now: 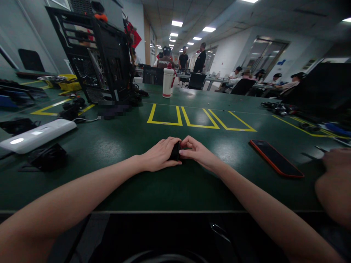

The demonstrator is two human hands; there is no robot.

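Forearms [102, 186] cropped, fingers [168, 144] partly over black object [174, 152]

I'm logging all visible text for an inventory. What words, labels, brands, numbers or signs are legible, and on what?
"PUMPKIN", last letter faint: back of a brown shirt in the background.
Too small or blurred to read: red marking low on the white bottle; blue wall sign.

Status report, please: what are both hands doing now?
Left hand gripping small black part. Right hand fingertips at its edge. Orange-edged phone lying right of hands, not between them and part.
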